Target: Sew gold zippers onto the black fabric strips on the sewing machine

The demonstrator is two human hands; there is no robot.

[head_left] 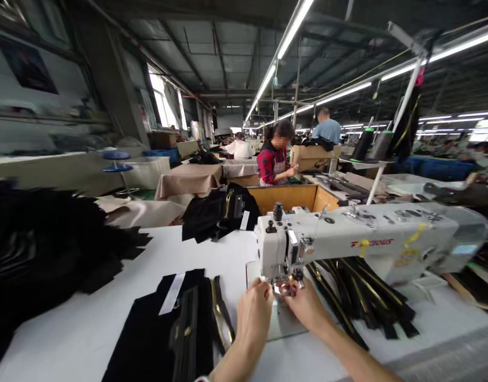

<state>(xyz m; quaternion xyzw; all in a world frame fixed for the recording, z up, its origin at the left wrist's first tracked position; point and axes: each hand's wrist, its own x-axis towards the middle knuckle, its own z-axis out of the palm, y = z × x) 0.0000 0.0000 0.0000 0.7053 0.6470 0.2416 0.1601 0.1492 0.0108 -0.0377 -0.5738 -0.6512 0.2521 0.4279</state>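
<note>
Reaching forward at lower center: left hand (254, 315), right hand (305, 307), fingertips (267, 292) pinched at a sewing machine's presser foot (281, 284); anything held too small to tell.

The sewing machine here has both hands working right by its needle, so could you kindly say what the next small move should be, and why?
I would probably ease the left hand and right hand back slightly from the presser foot of the sewing machine, since both sit right at it, where the needle comes down.
</note>
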